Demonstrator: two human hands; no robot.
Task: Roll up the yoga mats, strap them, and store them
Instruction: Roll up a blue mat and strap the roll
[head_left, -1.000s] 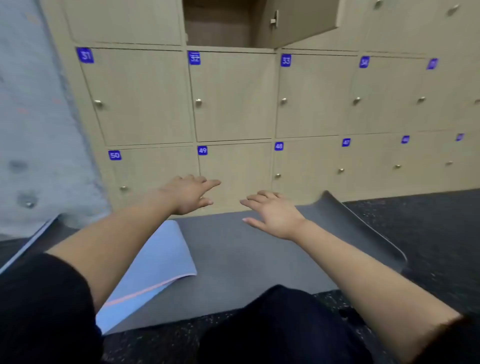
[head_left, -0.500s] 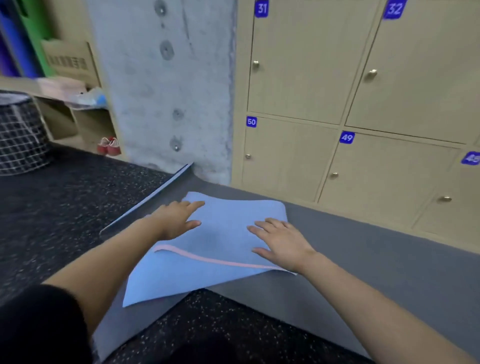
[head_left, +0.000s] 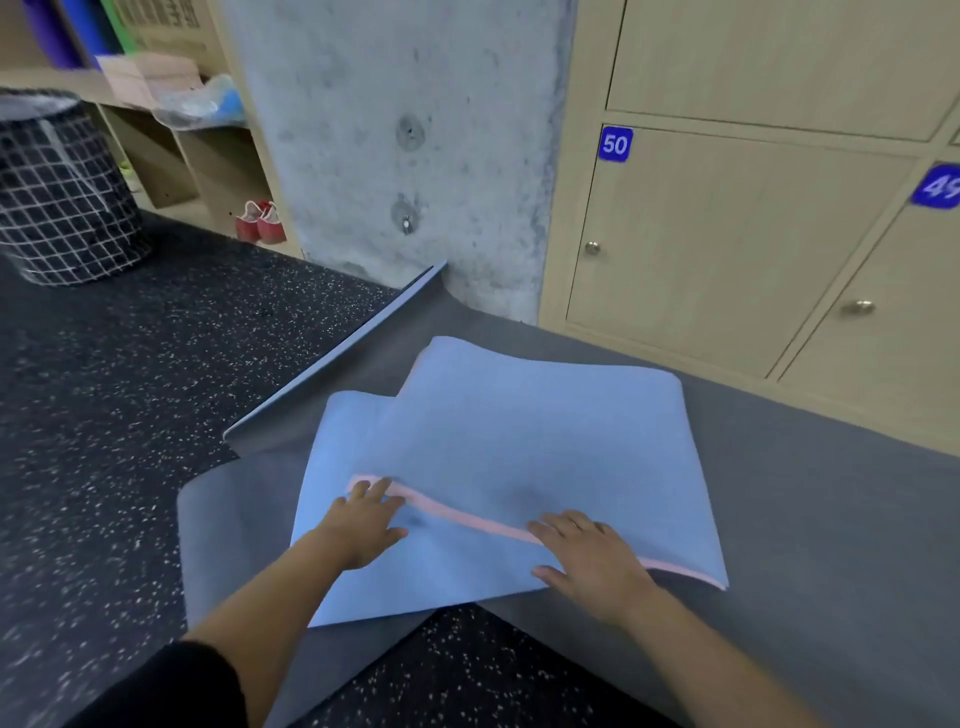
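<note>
A grey yoga mat (head_left: 810, 530) lies flat on the floor along the lockers, its left end curling up at the concrete pillar. On its left part lies a folded light blue cloth (head_left: 519, 447) with a pink edge strip (head_left: 467, 514). My left hand (head_left: 363, 525) lies flat on the cloth near the left end of the pink strip, fingers straight. My right hand (head_left: 592, 561) rests flat on the cloth at the strip's middle, fingers spread.
Numbered wooden lockers (head_left: 727, 249) stand behind the mat. A concrete pillar (head_left: 405, 145) is at the back centre. At far left are a black wire-grid basket (head_left: 62, 197), open shelves with rolled mats (head_left: 67, 31) and red shoes (head_left: 260, 223). The floor (head_left: 156, 374) is dark speckled rubber.
The view swung left from the lockers to the mat's left end. Both hands came down onto the blue cloth and drew back toward me to the pink strip; the cloth's far fold has lifted.
</note>
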